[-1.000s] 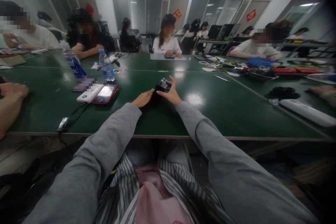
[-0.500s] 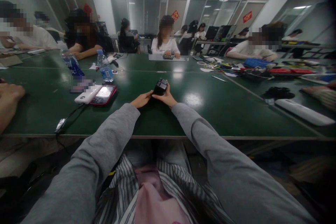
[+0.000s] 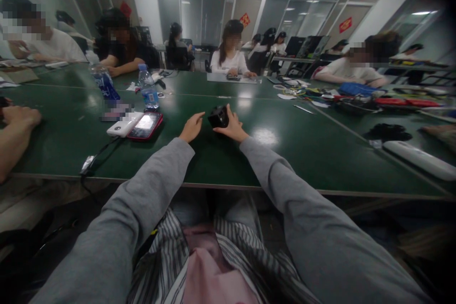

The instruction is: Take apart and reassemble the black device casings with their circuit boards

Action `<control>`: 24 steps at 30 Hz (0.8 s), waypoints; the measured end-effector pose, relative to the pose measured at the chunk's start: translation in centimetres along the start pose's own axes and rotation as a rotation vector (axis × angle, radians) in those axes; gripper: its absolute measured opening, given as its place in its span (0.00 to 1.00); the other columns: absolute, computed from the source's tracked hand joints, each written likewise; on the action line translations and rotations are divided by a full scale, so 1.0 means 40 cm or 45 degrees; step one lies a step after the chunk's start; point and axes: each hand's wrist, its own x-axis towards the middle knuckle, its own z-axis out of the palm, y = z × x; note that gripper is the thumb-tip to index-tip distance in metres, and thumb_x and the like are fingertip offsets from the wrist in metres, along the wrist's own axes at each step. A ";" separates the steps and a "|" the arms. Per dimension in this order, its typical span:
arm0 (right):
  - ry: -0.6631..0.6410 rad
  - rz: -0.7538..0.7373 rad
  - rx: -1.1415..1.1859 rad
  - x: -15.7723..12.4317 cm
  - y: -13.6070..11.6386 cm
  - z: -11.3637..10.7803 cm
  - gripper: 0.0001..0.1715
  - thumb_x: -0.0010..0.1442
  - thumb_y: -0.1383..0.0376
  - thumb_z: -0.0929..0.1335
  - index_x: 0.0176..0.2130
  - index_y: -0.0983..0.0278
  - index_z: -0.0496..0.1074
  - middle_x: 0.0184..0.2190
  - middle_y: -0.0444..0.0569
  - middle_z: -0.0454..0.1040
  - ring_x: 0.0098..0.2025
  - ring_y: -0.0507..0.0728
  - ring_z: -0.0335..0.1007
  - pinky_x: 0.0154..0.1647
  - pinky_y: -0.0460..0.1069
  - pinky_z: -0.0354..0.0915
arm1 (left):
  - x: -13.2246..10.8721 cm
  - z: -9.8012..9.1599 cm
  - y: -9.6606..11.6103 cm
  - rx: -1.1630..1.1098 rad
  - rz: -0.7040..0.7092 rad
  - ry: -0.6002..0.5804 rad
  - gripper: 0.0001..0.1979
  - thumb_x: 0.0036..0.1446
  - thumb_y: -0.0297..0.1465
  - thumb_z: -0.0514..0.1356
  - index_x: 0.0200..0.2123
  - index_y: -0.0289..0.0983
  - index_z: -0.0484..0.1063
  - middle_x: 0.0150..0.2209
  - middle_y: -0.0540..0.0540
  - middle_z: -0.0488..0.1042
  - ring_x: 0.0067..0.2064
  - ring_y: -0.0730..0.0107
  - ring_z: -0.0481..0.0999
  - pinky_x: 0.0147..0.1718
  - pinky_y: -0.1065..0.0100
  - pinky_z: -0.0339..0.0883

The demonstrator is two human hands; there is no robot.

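Note:
A small black box-shaped object [image 3: 217, 118] with a glossy face is held just above the green table [image 3: 171, 156]; its exact kind is unclear. My right hand [image 3: 234, 128] grips it from the right side, thumb below and fingers along the far edge. Left of the object, my left hand [image 3: 193, 127] is apart from it. Its fingers stretch forward, and nothing shows in them.
On my left lie a red-edged phone [image 3: 145, 126], a white power bank [image 3: 123, 125] with a cable, and two plastic bottles [image 3: 148, 90]. Tangled cables and a blue pouch [image 3: 359, 89] lie far right. A white bar [image 3: 418, 159] is nearer. Other people sit around the table.
My left hand has come off the black object and moved a little left. My right hand keeps hold of the object, which is now turned differently. The whole view has shifted slightly.

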 end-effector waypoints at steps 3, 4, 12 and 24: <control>-0.051 0.026 -0.076 0.015 -0.006 -0.013 0.72 0.47 0.45 0.76 0.74 0.53 0.34 0.63 0.62 0.56 0.67 0.77 0.49 0.63 0.74 0.47 | 0.001 -0.017 -0.004 0.011 -0.044 0.147 0.22 0.68 0.27 0.49 0.62 0.35 0.68 0.63 0.40 0.70 0.62 0.60 0.72 0.64 0.55 0.63; -0.073 0.026 -0.115 0.020 -0.009 -0.017 0.71 0.48 0.45 0.75 0.74 0.54 0.34 0.63 0.62 0.57 0.67 0.77 0.49 0.63 0.73 0.48 | 0.002 -0.021 -0.007 0.012 -0.060 0.178 0.22 0.68 0.26 0.49 0.62 0.36 0.68 0.63 0.40 0.70 0.60 0.61 0.74 0.63 0.56 0.64; -0.284 -0.116 -0.477 0.075 -0.048 -0.024 0.70 0.47 0.45 0.76 0.74 0.60 0.42 0.61 0.64 0.59 0.64 0.77 0.53 0.62 0.69 0.51 | 0.007 -0.020 -0.027 0.062 -0.041 0.186 0.20 0.68 0.27 0.49 0.60 0.38 0.70 0.60 0.42 0.73 0.62 0.59 0.71 0.63 0.54 0.64; -0.554 -0.240 -0.706 0.113 -0.105 -0.009 0.72 0.39 0.40 0.78 0.72 0.61 0.52 0.62 0.63 0.62 0.63 0.78 0.55 0.64 0.70 0.49 | -0.005 -0.017 -0.010 0.124 0.012 0.164 0.20 0.68 0.28 0.48 0.57 0.37 0.72 0.60 0.41 0.73 0.62 0.59 0.71 0.64 0.55 0.62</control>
